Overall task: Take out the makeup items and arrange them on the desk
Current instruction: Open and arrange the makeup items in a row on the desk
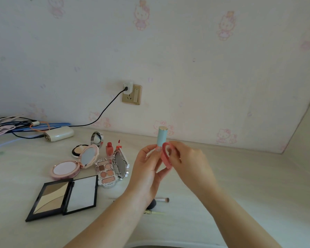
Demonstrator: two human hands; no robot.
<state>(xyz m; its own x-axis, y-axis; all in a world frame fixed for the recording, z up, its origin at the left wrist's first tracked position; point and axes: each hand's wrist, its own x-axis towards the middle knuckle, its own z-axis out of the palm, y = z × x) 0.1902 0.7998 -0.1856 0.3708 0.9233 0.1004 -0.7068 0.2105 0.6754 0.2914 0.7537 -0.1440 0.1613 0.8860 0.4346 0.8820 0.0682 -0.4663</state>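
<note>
Several makeup items are already laid out on the desk (pixel 240 185), so the task is judged to be well advanced. At the left, a black contour palette (pixel 61 196) is opened flat; behind it a round pink compact (pixel 73 164) is stood open with its mirror up, and just beside it an ornate eyeshadow palette (pixel 113 170) is also opened. Further back, a dark powder compact (pixel 79 150), a small silver mirror case (pixel 97 139) and a red liquid bottle (pixel 109 148) with its applicator are seen. A small brush (pixel 162 200) is lying near the left forearm, partly hidden. One item is not yet placed: a mint-green tube (pixel 162 136) is held upright above the desk, pinched by the left hand (pixel 149 169) at its lower part. A pink cap-like piece (pixel 166 155) is gripped by the right hand (pixel 188 161), touching the tube; whether it is being taken off or put on cannot be told. No bag or pouch is visible, so how many items remain cannot be judged. The tube is probably to be set down next, near the other items.
</note>
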